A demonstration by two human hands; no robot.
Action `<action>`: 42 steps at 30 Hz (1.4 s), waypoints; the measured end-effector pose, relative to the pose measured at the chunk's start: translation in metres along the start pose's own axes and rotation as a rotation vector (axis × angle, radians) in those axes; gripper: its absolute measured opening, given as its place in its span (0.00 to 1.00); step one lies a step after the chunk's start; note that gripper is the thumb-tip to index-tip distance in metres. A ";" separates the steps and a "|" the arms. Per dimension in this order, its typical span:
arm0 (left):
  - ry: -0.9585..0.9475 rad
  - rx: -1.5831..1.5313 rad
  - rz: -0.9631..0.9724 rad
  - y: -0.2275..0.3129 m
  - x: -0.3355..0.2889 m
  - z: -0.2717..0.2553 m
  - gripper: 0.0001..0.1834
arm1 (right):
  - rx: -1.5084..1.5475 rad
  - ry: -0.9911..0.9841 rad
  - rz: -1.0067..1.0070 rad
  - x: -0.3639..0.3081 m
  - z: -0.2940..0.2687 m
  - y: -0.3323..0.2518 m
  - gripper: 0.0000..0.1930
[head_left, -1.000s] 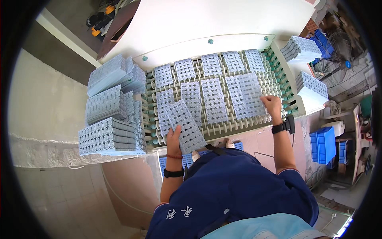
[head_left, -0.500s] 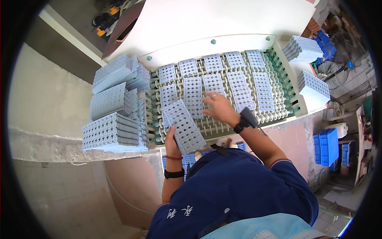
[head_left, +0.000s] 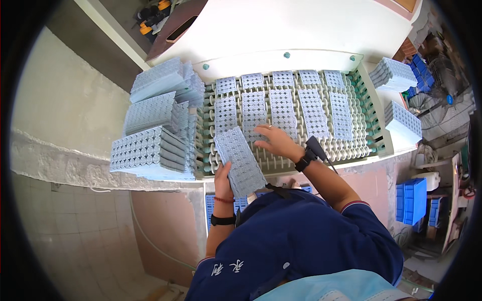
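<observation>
My left hand (head_left: pixel 223 179) is closed on the left edge of a pale blue panel (head_left: pixel 243 163) made of rows of joined discs. The panel is tilted in front of me, over the near edge of a roller conveyor (head_left: pixel 362 136). Whether it is one sheet or several together, I cannot tell. My right hand (head_left: pixel 279 142) holds nothing, its fingers apart above the near rollers, just right of the held panel. Beyond that hand, similar panels (head_left: pixel 282 106) lie flat in two rows. The back row (head_left: pixel 309 77) reaches the white machine cover (head_left: pixel 286 31).
Stacks of the same panels (head_left: pixel 145 150) stand left of the conveyor, and smaller stacks (head_left: pixel 403 121) to its right. A dark phone-like object (head_left: pixel 182 29) lies on the brown surface at upper left. Blue crates (head_left: pixel 410 201) stand at the right.
The panels on the rollers have moved away toward the white cover. The held panel has tilted so its dark gaps barely show. My right hand stays open; the view has shifted slightly.
</observation>
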State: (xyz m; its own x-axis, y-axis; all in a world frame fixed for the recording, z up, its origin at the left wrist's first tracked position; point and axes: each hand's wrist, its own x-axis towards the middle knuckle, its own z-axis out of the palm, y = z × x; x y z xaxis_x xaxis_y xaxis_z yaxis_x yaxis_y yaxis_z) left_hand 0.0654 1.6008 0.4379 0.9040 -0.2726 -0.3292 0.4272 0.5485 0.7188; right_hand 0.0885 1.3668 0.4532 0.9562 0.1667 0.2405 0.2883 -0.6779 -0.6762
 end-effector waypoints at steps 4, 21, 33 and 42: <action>-0.018 0.041 -0.028 0.000 0.002 0.010 0.20 | 0.758 -0.105 0.471 -0.023 -0.012 -0.026 0.13; -0.209 0.043 -0.057 -0.018 0.011 0.012 0.18 | 0.871 -0.199 0.609 -0.059 0.001 -0.031 0.11; 0.005 -0.174 -0.044 0.019 -0.016 -0.054 0.23 | 0.851 0.128 0.640 -0.059 -0.004 0.009 0.09; -0.059 -0.165 -0.044 0.030 -0.032 -0.056 0.25 | 0.810 -0.172 0.602 -0.028 0.062 -0.048 0.10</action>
State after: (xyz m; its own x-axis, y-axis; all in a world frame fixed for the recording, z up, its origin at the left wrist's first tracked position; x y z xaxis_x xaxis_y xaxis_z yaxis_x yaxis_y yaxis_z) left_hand 0.0504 1.6705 0.4353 0.8841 -0.3424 -0.3181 0.4673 0.6563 0.5924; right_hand 0.0512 1.4392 0.4358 0.9295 0.1023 -0.3543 -0.3555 -0.0064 -0.9346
